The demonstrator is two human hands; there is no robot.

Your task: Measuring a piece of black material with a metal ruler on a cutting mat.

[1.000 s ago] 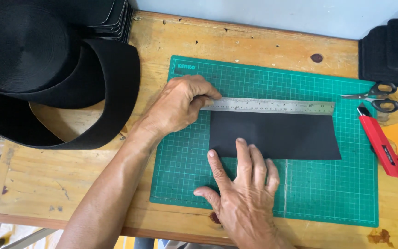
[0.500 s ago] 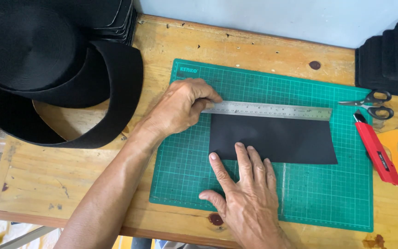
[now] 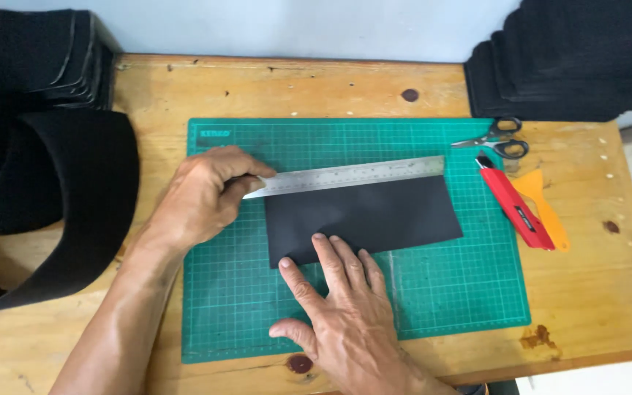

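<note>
While a flat black rectangular sheet (image 3: 363, 216) lies on the green gridded cutting mat (image 3: 433, 300) on the wooden counter (image 3: 294, 84), the left hand (image 3: 202, 194) pinches the end of a long steel ruler (image 3: 345, 175) along its top edge. The right hand (image 3: 338, 314) presses flat, fingers spread, on its lower edge. A red utility knife (image 3: 513, 212) lies just right of the mat.

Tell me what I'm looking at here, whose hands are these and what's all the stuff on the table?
This picture comes from a camera worn on a person's head, looking down at their own two hands. The left hand presses down one end of a metal ruler. The right hand lies flat, fingers on a black sheet. Both rest on a green cutting mat on a wooden table. To the right lie scissors, a red utility knife and an orange scraper. Wide black strap material curls at the left.
</note>
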